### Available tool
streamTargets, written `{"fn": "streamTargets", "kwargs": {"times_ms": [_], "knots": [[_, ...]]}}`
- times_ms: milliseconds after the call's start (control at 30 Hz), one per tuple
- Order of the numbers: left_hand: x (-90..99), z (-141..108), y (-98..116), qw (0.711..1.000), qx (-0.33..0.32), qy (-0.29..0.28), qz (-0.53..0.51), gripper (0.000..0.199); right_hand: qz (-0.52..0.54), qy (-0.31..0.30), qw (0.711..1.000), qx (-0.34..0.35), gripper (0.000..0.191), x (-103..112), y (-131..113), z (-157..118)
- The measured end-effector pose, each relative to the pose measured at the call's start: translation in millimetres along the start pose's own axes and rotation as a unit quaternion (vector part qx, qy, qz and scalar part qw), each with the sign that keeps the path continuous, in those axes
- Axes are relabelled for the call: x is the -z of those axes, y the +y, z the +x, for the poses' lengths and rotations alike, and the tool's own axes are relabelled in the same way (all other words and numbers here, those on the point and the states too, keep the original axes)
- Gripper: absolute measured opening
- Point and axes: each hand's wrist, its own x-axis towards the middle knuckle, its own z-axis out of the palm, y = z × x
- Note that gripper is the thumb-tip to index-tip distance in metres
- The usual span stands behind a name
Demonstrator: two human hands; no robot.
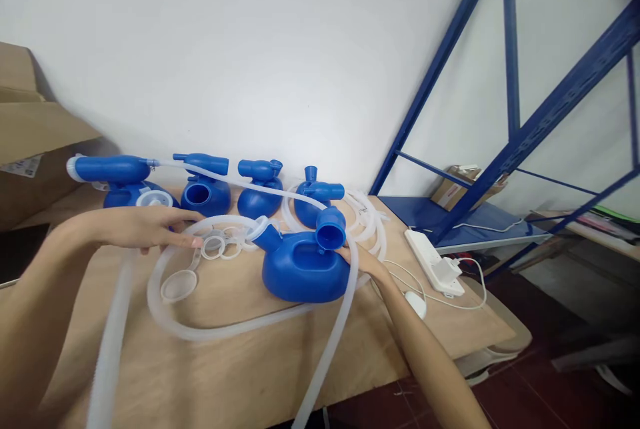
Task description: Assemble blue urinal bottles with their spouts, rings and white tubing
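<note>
A blue plastic urinal bottle (pixel 305 275) with a handle opening stands at the middle of the table, its round mouth facing me. My right hand (pixel 364 262) grips it from its right rear; most of those fingers are hidden behind it. A translucent hose (pixel 220 332) runs from its left spout and loops over the tabletop. To the left, my left hand (pixel 155 223) reaches palm down with fingers extended, holding nothing visible. Its thumb is close to several clear plastic caps and rings (pixel 214 245). One clear lid (pixel 179 285) lies nearer to me.
Several more blue bottles (pixel 260 199) line the wall, the leftmost with a white cap. Coiled hose (pixel 373 222) lies behind on the right. A white power strip (pixel 433 262) with cables sits at the table's right edge, beside a blue metal rack (pixel 450 215). Cardboard boxes (pixel 40 129) stand left.
</note>
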Motion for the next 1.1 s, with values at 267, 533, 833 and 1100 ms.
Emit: {"fn": "streamTargets", "kwargs": {"times_ms": [267, 533, 833, 1100], "knots": [[-36.5, 35, 41, 0.994, -0.11, -0.007, 0.004, 0.087, -0.225, 0.112, 0.964, -0.083, 0.044, 31, 31, -36], [-45.4, 41, 51, 0.986, -0.146, -0.011, 0.08, 0.076, -0.203, 0.297, 0.9, -0.244, 0.062, 101, 91, -42], [-24.0, 32, 32, 0.991, -0.11, 0.009, 0.076, 0.064, 0.039, 0.481, 0.868, -0.116, 0.055, 118, 86, -43], [-31.2, 29, 36, 0.992, -0.104, -0.017, 0.076, 0.059, 0.268, 0.512, 0.814, 0.062, 0.027, 140, 27, -62]]}}
